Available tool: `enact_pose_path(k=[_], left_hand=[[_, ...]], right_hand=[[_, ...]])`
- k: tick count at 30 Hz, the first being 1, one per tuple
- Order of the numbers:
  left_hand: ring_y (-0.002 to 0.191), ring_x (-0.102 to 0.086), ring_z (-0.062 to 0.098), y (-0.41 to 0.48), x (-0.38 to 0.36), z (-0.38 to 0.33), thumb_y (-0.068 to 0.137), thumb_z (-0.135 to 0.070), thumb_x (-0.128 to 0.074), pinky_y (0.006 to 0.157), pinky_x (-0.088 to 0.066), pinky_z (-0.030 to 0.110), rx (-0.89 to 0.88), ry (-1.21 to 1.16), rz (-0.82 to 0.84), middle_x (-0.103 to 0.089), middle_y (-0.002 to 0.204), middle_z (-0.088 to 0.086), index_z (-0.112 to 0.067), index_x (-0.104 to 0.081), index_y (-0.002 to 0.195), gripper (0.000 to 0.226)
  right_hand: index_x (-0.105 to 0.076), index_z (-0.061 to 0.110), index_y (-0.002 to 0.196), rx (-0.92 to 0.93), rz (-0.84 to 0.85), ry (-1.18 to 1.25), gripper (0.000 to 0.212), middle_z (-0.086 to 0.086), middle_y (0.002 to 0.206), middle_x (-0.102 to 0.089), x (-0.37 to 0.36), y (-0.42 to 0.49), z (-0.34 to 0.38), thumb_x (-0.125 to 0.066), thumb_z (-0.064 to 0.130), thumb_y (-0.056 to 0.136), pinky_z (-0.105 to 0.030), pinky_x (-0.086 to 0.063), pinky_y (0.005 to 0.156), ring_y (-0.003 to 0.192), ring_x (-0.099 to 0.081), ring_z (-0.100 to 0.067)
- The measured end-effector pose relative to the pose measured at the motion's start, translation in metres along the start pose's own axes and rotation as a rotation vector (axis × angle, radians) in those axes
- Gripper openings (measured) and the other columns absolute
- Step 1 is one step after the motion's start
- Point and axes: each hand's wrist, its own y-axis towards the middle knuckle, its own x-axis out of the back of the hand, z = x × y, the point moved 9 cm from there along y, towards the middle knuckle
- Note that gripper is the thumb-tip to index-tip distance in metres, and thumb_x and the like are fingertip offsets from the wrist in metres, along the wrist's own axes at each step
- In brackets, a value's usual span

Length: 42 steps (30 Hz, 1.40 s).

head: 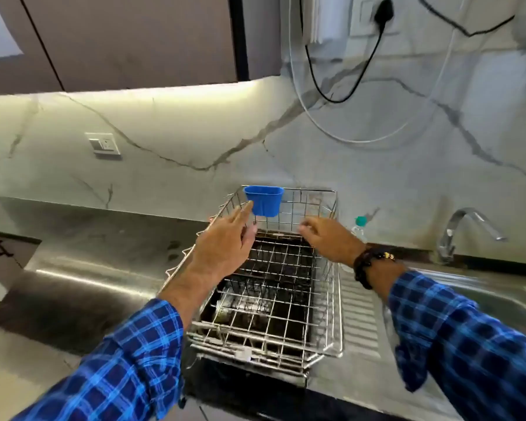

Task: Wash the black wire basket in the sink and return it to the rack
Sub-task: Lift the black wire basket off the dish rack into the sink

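Left grip (225, 247) and right grip (328, 238) hover wide and empty, the black wire basket (274, 268) just beneath them inside the rack (271, 338). Probably the fetching step: next, close on its rim and lift it rightward to the sink (513, 296)

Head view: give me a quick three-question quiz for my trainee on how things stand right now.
1. True or false: the blue cup hangs on the far end of the silver rack.
2. The black wire basket sits: A) beside the rack, B) inside the rack, C) under the rack.
3. Which hand wears the dark bracelet?

Key: 1 true; 2 B; 3 the right hand.
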Motion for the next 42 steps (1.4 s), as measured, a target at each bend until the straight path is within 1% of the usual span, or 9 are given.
enact_pose_path(k=[4, 7, 12, 18, 21, 23, 28, 34, 42], left_hand=[[0.098, -0.067, 0.024, 0.026, -0.077, 0.054, 0.104, -0.042, -0.033, 0.096, -0.054, 0.045, 0.319, -0.048, 0.371, -0.07, 0.117, 0.006, -0.03, -0.04, 0.15, 0.047], [0.111, -0.064, 0.033, 0.034, -0.116, 0.088, 0.101, -0.038, -0.035, 0.1, -0.049, 0.046, 0.505, -0.063, 0.487, -0.067, 0.126, 0.013, -0.021, -0.047, 0.14, 0.045], [0.113, -0.062, 0.039, 0.046, -0.154, 0.116, 0.102, -0.03, -0.04, 0.094, -0.05, 0.044, 0.584, -0.015, 0.503, -0.065, 0.124, 0.019, -0.007, -0.051, 0.128, 0.037], [0.117, -0.061, 0.039, 0.045, -0.196, 0.14, 0.102, -0.017, -0.041, 0.093, -0.049, 0.042, 0.643, -0.108, 0.562, -0.064, 0.127, 0.023, 0.001, -0.054, 0.126, 0.033], [0.118, -0.06, 0.04, 0.049, -0.197, 0.15, 0.101, -0.012, -0.041, 0.088, -0.046, 0.041, 0.696, -0.169, 0.512, -0.063, 0.127, 0.024, 0.001, -0.056, 0.124, 0.03], [0.118, -0.06, 0.039, 0.062, -0.177, 0.153, 0.1, -0.011, -0.041, 0.088, -0.044, 0.04, 0.72, -0.226, 0.422, -0.064, 0.127, 0.023, -0.001, -0.058, 0.125, 0.031], [0.113, -0.062, 0.039, 0.09, -0.103, 0.156, 0.095, -0.017, -0.041, 0.096, -0.048, 0.043, 0.673, -0.415, 0.139, -0.068, 0.123, 0.018, -0.015, -0.064, 0.127, 0.039], [0.058, -0.058, 0.019, 0.084, -0.097, 0.097, 0.104, -0.015, -0.035, 0.054, -0.047, 0.033, 0.631, -0.732, 0.194, -0.065, 0.081, 0.006, -0.012, -0.056, 0.128, 0.031], [0.062, -0.059, 0.016, 0.087, -0.099, -0.033, 0.105, -0.015, -0.036, 0.058, -0.049, 0.034, 0.52, -0.723, 0.186, -0.063, 0.081, 0.007, -0.017, -0.059, 0.103, 0.023]], right_hand=[[-0.058, 0.013, 0.113, -0.213, 0.044, 0.018, 0.028, -0.008, 0.106, -0.065, -0.026, 0.041, -0.038, -0.047, 0.035, 0.103, -0.042, -0.052, 0.094, 0.102, -0.063, -0.027], [-0.041, 0.006, 0.144, -0.398, 0.117, 0.064, 0.053, -0.016, 0.135, -0.057, -0.052, 0.063, -0.064, -0.047, 0.039, 0.102, -0.04, -0.044, 0.104, 0.125, -0.055, -0.032], [-0.041, -0.004, 0.142, -0.665, 0.137, 0.089, 0.054, -0.02, 0.143, -0.052, -0.08, 0.075, -0.099, -0.05, 0.032, 0.103, -0.034, -0.044, 0.099, 0.129, -0.053, -0.034], [-0.05, -0.008, 0.126, -0.811, 0.152, 0.138, 0.031, -0.016, 0.104, -0.061, -0.109, 0.076, -0.118, -0.05, 0.006, 0.098, -0.022, -0.049, 0.054, 0.078, -0.063, -0.021], [-0.057, -0.004, 0.096, -0.812, 0.135, 0.117, 0.013, -0.016, 0.088, -0.063, -0.104, 0.076, -0.119, -0.044, -0.001, 0.097, -0.024, -0.051, 0.05, 0.085, -0.068, -0.032], [-0.057, -0.003, 0.108, -0.787, 0.045, 0.071, 0.017, -0.021, 0.105, -0.065, -0.085, 0.079, -0.113, -0.046, 0.001, 0.096, -0.032, -0.054, 0.073, 0.1, -0.065, -0.036], [-0.041, 0.001, 0.136, -0.598, -0.138, 0.056, 0.039, -0.017, 0.117, -0.061, -0.016, 0.084, -0.075, -0.049, 0.0, 0.098, -0.034, -0.05, 0.081, 0.103, -0.062, -0.03], [-0.05, 0.01, 0.098, -0.516, -0.18, 0.12, 0.015, -0.01, 0.082, -0.056, 0.059, 0.042, -0.082, -0.043, 0.001, 0.09, -0.026, -0.043, 0.051, 0.065, -0.056, -0.021], [-0.057, 0.016, 0.104, -0.564, -0.266, 0.21, 0.036, -0.011, 0.082, -0.061, 0.13, -0.03, -0.165, -0.038, 0.013, 0.073, -0.053, -0.058, 0.068, 0.074, -0.064, -0.032]])
